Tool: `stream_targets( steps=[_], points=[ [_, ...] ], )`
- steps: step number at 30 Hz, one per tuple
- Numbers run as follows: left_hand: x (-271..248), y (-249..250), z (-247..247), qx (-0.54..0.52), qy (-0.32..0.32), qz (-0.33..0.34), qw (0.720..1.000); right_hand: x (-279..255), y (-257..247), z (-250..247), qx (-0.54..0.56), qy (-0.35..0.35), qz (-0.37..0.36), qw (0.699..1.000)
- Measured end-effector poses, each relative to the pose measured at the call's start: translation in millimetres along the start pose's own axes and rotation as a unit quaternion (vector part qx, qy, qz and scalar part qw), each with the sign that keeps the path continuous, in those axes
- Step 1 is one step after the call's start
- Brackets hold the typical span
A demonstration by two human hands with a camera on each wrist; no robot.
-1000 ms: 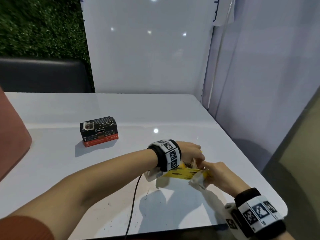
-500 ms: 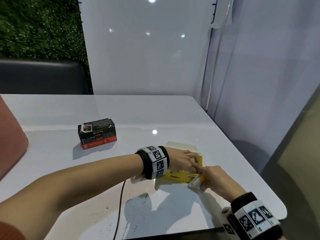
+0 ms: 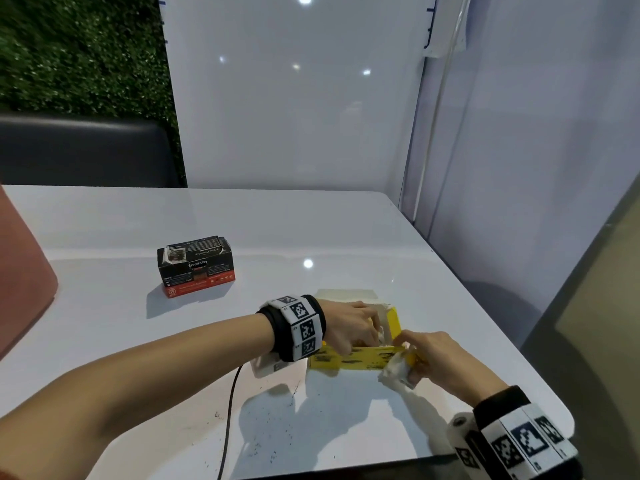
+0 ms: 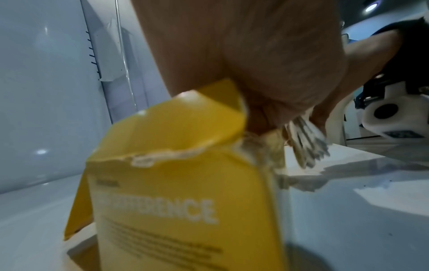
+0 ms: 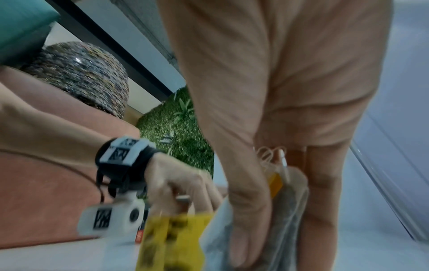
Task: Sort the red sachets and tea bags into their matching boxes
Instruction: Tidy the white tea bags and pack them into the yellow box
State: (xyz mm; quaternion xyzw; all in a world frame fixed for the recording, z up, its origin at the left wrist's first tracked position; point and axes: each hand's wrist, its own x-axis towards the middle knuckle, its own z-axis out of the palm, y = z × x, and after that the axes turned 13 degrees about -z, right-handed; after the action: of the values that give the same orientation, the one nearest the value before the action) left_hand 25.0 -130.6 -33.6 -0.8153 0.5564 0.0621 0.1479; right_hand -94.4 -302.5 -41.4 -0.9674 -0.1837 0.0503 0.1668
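An open yellow box (image 3: 349,358) stands near the table's front right, its pale lid (image 3: 346,295) folded back. My left hand (image 3: 353,327) curls its fingers over the box's top edge and into the opening. The left wrist view shows the torn yellow flap (image 4: 185,119) just under my palm. My right hand (image 3: 433,358) is at the box's right end and grips a bunch of white tea bags (image 3: 398,370), (image 5: 285,210) between thumb and fingers. A black and red box (image 3: 195,265) stands shut farther left, apart from both hands.
The white table (image 3: 311,230) ends close to my right hand (image 3: 540,386) at the front right corner. A dark cable (image 3: 228,410) runs from my left wrist toward the near edge. A reddish seat (image 3: 20,289) stands at the left, white wall panels behind.
A second ago both hands met over the yellow box. Now the left hand's fingers reach into the open top; the right hand stays at the right end with the tea bags.
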Motion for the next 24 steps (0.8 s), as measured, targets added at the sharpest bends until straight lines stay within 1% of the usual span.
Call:
stream_targets(
  steps=[2,5,7,11,13,15,17,18,21,24],
  points=[
    [-2,-1,0,-0.004,-0.001,-0.003,1.0,0,-3,-17,-0.012,0.021,-0.034,0.999],
    [-4,0,-2,-0.003,-0.01,-0.016,1.0,13,-11,-42,-0.066,0.079,-0.103,0.989],
    [-5,2,-3,-0.006,-0.017,-0.027,0.999,29,-17,-50,-0.092,0.077,-0.139,0.983],
    [-12,-1,-2,-0.06,-0.031,-0.013,0.998,55,-13,-45,-0.11,-0.015,-0.176,0.978],
    [-13,-5,3,-0.067,-0.021,-0.009,0.998,60,-8,-39,-0.141,-0.053,-0.189,0.97],
    [-13,-8,8,-0.071,-0.001,-0.005,0.997,62,-7,-38,-0.169,-0.085,-0.189,0.964],
    [-11,-8,13,-0.05,0.019,0.001,0.999,64,-9,-38,-0.155,-0.124,-0.176,0.964],
    [-11,-8,13,-0.042,0.018,-0.001,0.999,65,-11,-39,-0.146,-0.14,-0.17,0.965],
    [-13,-6,12,-0.038,-0.01,-0.023,0.999,65,-10,-35,-0.166,-0.16,-0.19,0.954],
    [-16,-4,8,-0.041,-0.02,-0.042,0.998,63,-12,-28,-0.173,-0.185,-0.188,0.949]
  ],
)
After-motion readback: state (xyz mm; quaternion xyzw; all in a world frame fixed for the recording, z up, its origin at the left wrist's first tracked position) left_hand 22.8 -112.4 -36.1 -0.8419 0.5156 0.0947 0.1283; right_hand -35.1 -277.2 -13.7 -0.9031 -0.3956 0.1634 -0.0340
